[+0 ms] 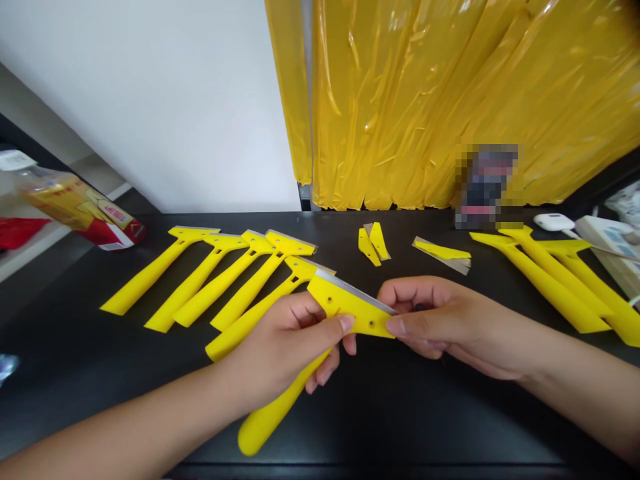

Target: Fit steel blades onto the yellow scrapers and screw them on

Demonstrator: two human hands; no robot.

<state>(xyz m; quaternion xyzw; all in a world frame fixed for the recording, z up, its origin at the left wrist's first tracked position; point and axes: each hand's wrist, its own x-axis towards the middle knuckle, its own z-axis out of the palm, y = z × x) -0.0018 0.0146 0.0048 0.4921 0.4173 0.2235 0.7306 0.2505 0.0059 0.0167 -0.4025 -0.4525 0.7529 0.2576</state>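
A yellow scraper (pixel 285 403) with a metal blade along its head is held up over the black table, its handle slanting down to the left. My left hand (pixel 295 347) wraps round the neck, thumb pressed on the head's face. At the head's right end, my right hand (pixel 430 320) pinches the corner between thumb and fingers. Several yellow scrapers (pixel 225 280) with blades lie in a row to the left. Behind my hands are loose yellow head plates (pixel 377 241) with blades, and another plate (pixel 443 251) lies across metal blades.
Yellow scraper handles (pixel 545 280) lie at the right, near a white earphone case (pixel 554 222) and a power strip (pixel 607 250). A tipped drink bottle (pixel 85 207) is at the left. Yellow plastic sheeting (pixel 410 100) and a white panel (pixel 200 107) stand behind the black table (pixel 400 413).
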